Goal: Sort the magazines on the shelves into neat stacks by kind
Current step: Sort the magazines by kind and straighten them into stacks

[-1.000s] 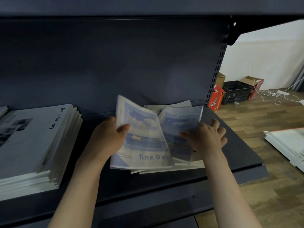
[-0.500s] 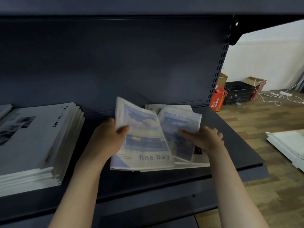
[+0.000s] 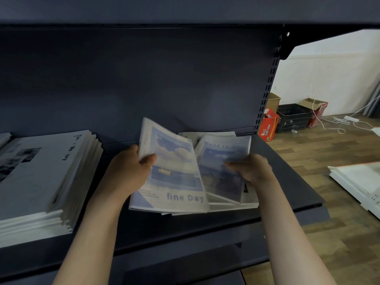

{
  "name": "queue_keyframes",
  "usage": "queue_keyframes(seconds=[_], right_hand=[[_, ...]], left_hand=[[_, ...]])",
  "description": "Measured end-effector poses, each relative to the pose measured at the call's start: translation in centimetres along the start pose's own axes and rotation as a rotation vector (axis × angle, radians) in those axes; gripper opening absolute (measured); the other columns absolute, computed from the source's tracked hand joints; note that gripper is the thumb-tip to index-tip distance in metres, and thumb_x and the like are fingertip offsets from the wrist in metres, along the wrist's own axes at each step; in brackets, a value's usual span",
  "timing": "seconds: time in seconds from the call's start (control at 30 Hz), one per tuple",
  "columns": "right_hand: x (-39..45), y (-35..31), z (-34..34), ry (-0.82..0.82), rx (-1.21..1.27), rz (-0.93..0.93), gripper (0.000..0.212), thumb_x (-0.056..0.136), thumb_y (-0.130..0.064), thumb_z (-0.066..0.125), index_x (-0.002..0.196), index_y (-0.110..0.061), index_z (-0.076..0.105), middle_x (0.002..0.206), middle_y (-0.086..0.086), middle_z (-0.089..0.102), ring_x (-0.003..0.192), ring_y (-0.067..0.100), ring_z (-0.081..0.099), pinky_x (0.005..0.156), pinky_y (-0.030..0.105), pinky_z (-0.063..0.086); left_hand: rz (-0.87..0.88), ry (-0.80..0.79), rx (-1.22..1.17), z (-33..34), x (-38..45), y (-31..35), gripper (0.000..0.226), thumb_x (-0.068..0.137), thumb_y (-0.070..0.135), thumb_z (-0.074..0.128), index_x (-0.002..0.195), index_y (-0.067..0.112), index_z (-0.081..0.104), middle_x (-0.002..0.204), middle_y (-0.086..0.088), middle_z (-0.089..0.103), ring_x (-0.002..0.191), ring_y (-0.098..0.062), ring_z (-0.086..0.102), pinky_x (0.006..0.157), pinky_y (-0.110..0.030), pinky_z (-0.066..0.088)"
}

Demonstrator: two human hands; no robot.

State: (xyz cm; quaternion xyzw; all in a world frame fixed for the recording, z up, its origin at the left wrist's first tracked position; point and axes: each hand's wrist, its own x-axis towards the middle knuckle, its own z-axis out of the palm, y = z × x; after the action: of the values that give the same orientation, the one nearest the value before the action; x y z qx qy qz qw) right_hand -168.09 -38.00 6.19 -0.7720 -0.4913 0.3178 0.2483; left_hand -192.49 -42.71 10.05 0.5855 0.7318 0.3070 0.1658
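I see my left hand gripping the "fine Day" magazine at its left edge, thumb on the cover and the other fingers behind it; the magazine has its long axis running from me toward the back panel of the shelf, its title at the near end, and its far end is lifted so the cover tilts up toward me; its near edge rests on the pile below. My right hand pinches a second blue magazine, thumb on top and fingers curled at its right edge; this one also points its long axis toward the back panel, with its title at the far end, blurred so I cannot read it fully. Both lie over a small pile of white magazines in the middle of the dark shelf; the pile is a little fanned, not square. On the left of the same shelf, well apart, stands a thick stack of grey-white magazines with the word "Memory" along the top cover; its long axis also goes front to back. Beyond the shelf, on the wooden floor, I see a black crate, a red carton beside it, and an open cardboard box; what they hold I cannot tell.
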Motion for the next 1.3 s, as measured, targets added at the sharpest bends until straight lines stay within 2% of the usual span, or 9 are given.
queue_keyframes(seconds=[0.1,0.3,0.4,0.63,0.8,0.9,1.03,1.13,1.3], right_hand=[[-2.6,-1.7,-0.7,0.15,-0.105,-0.061,0.059,0.085,-0.044,0.058,0.131,-0.009,0.046,0.132,0.018,0.041,0.122,0.039,0.039,0.1,0.045,0.032],[-3.5,-2.8,-0.2,0.247,-0.046,-0.259,0.026,0.094,-0.013,0.038,0.119,-0.007,0.043,0.117,0.02,0.051,0.101,0.038,0.051,0.076,0.039,0.039],[-4.4,-3.9,-0.7,0.235,-0.039,-0.361,0.025,0.097,-0.013,0.034,0.122,-0.011,0.038,0.1,0.018,0.06,0.081,0.034,0.053,0.064,0.035,0.038],[-8.5,-9.3,-0.1,0.277,-0.196,-0.563,0.038,0.1,-0.022,0.035,0.137,-0.024,0.031,0.09,0.011,0.058,0.082,0.032,0.058,0.062,0.034,0.043],[-11.8,-12.7,1.6,0.187,-0.261,-0.648,0.037,0.098,-0.027,0.038,0.135,-0.026,0.036,0.107,0.014,0.06,0.101,0.038,0.057,0.068,0.032,0.034],[-13.2,-14.3,3.0,0.106,-0.259,-0.72,0.042,0.1,-0.028,0.036,0.141,-0.033,0.027,0.093,0.007,0.057,0.091,0.035,0.058,0.068,0.033,0.039],[-14.8,-16.4,4.8,0.061,-0.261,-0.782,0.049,0.1,-0.027,0.035,0.144,-0.041,0.018,0.097,0.006,0.057,0.086,0.03,0.055,0.069,0.033,0.04],[-15.8,-17.6,6.2,0.074,-0.258,-0.804,0.05,0.099,-0.024,0.036,0.144,-0.04,0.021,0.112,0.007,0.059,0.1,0.033,0.057,0.077,0.036,0.043],[-16.6,-19.4,8.7,0.076,-0.289,-0.889,0.05,0.1,-0.022,0.038,0.145,-0.037,0.022,0.091,0.0,0.052,0.084,0.023,0.057,0.071,0.03,0.041]], left_hand=[[0.023,0.042,0.009,-0.6,0.0,0.1,0.033,0.094,0.037,0.047,0.099,0.005,0.051,0.075,-0.003,0.049,0.072,-0.023,0.05,0.056,-0.031,0.033],[0.04,0.078,-0.004,-1.2,-0.2,-0.2,0.032,0.095,0.037,0.045,0.108,0.008,0.05,0.093,-0.008,0.058,0.083,-0.027,0.055,0.061,-0.031,0.036],[0.043,0.107,-0.012,-1.9,-0.1,-0.7,0.033,0.095,0.036,0.045,0.109,0.007,0.05,0.098,-0.012,0.06,0.085,-0.029,0.056,0.066,-0.033,0.041],[0.089,0.211,-0.047,-4.4,-0.1,-2.2,0.034,0.094,0.034,0.047,0.114,0.007,0.053,0.112,-0.013,0.061,0.101,-0.033,0.056,0.078,-0.033,0.04],[0.102,0.284,-0.102,-7.9,-0.8,-4.3,0.025,0.094,0.033,0.048,0.104,0.012,0.055,0.097,-0.006,0.059,0.09,-0.029,0.056,0.071,-0.031,0.037],[0.077,0.321,-0.155,-10.7,-1.0,-6.5,0.014,0.093,0.032,0.049,0.099,0.02,0.054,0.093,0.0,0.058,0.085,-0.023,0.054,0.072,-0.029,0.035],[-0.005,0.324,-0.165,-14.3,-0.6,-9.9,0.02,0.091,0.037,0.052,0.095,0.019,0.059,0.089,-0.001,0.059,0.076,-0.018,0.052,0.072,-0.029,0.033],[-0.066,0.319,-0.203,-16.5,0.3,-12.5,0.018,0.089,0.037,0.056,0.099,0.022,0.06,0.096,0.002,0.059,0.086,-0.017,0.054,0.076,-0.026,0.033],[-0.169,0.25,-0.163,-18.5,2.8,-16.8,0.043,0.089,0.042,0.057,0.118,0.011,0.062,0.118,-0.008,0.063,0.108,-0.026,0.056,0.083,-0.028,0.035]])
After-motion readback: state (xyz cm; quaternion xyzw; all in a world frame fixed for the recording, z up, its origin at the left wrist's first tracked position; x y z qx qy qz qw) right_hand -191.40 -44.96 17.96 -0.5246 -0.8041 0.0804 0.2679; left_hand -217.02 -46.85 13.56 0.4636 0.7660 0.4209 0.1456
